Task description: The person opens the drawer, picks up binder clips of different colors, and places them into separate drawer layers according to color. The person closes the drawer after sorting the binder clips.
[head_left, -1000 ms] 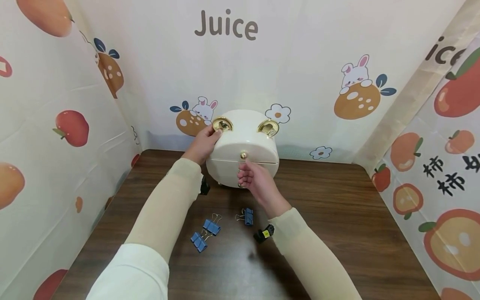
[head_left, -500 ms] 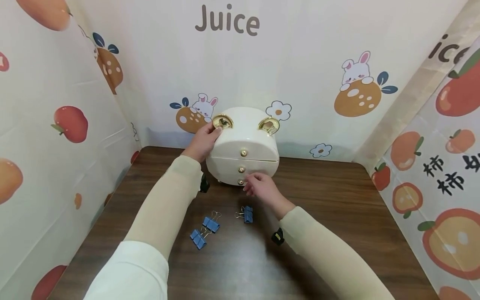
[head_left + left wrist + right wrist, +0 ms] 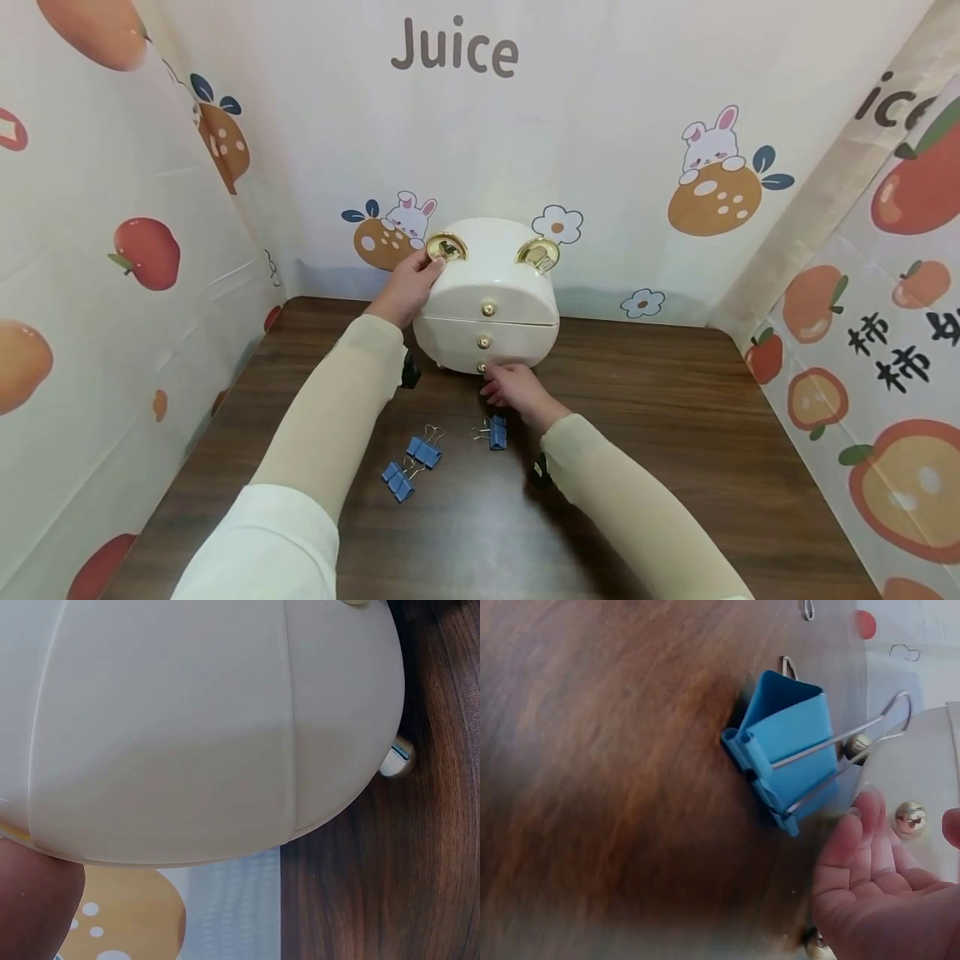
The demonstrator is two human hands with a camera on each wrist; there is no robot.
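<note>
A white rounded drawer box (image 3: pixel 450 340) with gold ear-like rings and three gold knobs stands at the back of the table. My left hand (image 3: pixel 406 289) holds its upper left side by the left gold ring (image 3: pixel 447 247); only part of that hand (image 3: pixel 37 900) shows in the left wrist view. The right hand (image 3: pixel 521 392) is at the lowest knob (image 3: pixel 482 367). In the right wrist view, its bent fingers and thumb lie on either side of the gold knob (image 3: pixel 910 819), apart from it. A blue binder clip (image 3: pixel 787 742) lies just in front of the box.
Two more blue binder clips, one farther back (image 3: pixel 424 452) and one nearer (image 3: pixel 398 482), lie on the brown wooden table (image 3: pixel 637 467) left of centre. A fruit-printed curtain (image 3: pixel 600 125) encloses the table at the back and both sides.
The right hand has come down the box's front, from below the top knob to the lowest knob. My left hand keeps its place, and the drawers look closed throughout.
</note>
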